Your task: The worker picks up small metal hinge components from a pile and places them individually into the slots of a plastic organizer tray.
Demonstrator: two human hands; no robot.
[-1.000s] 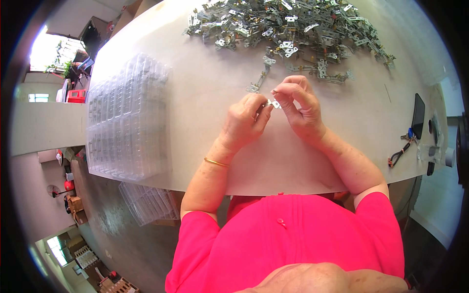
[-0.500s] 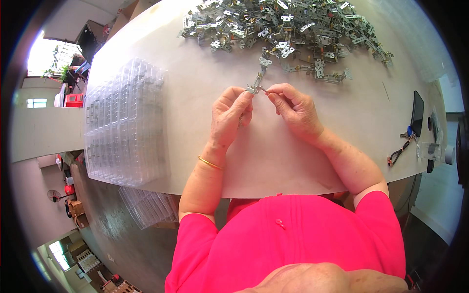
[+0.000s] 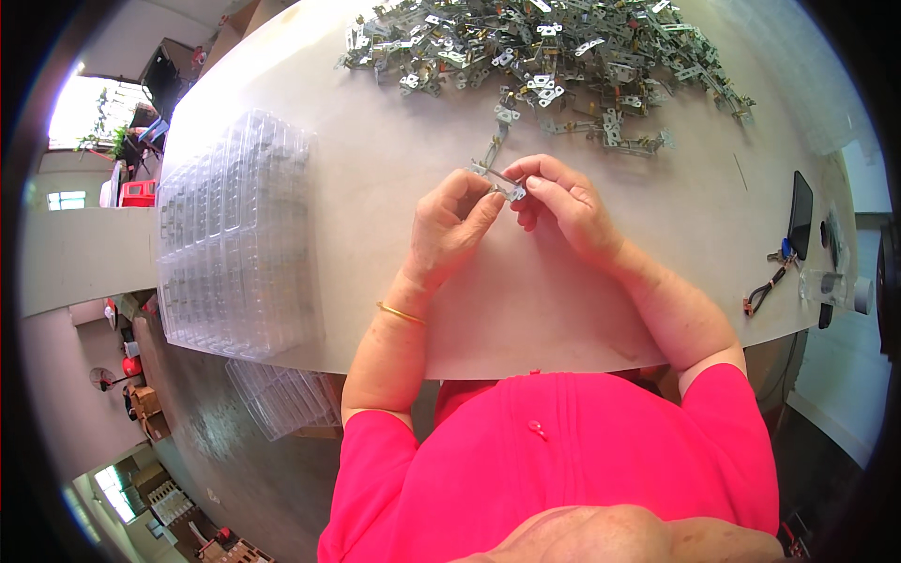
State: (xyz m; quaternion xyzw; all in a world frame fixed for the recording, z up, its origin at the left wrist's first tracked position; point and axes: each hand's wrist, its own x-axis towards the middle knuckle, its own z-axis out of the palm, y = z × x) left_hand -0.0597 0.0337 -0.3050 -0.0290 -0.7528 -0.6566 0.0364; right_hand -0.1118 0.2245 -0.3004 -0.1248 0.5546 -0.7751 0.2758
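Over the middle of the table, my left hand (image 3: pixel 445 228) and my right hand (image 3: pixel 574 214) meet at a small silvery metal bracket (image 3: pixel 513 193). The thumb and fingers of each pinch it from either side, and a thin arm of the part points up to the left. Fingertips cover some of it. Just beyond my left fingertips another metal bracket (image 3: pixel 495 148) lies on the table, stretching back toward a large heap of similar metal brackets (image 3: pixel 526 56), some with brassy bits.
Stacked clear plastic trays (image 3: pixel 239 235) stand on the left of the white table (image 3: pixel 375 188). More clear trays (image 3: pixel 286 399) sit lower, beyond its front edge. To the right lie a dark phone (image 3: pixel 801 216), keys with a strap (image 3: pixel 770 289) and a thin wire (image 3: pixel 740 172).
Both hands have shifted slightly, and the bracket between them is turned: its flat plate now sits by my right fingertips. The piece beyond them now shows separately on the table.
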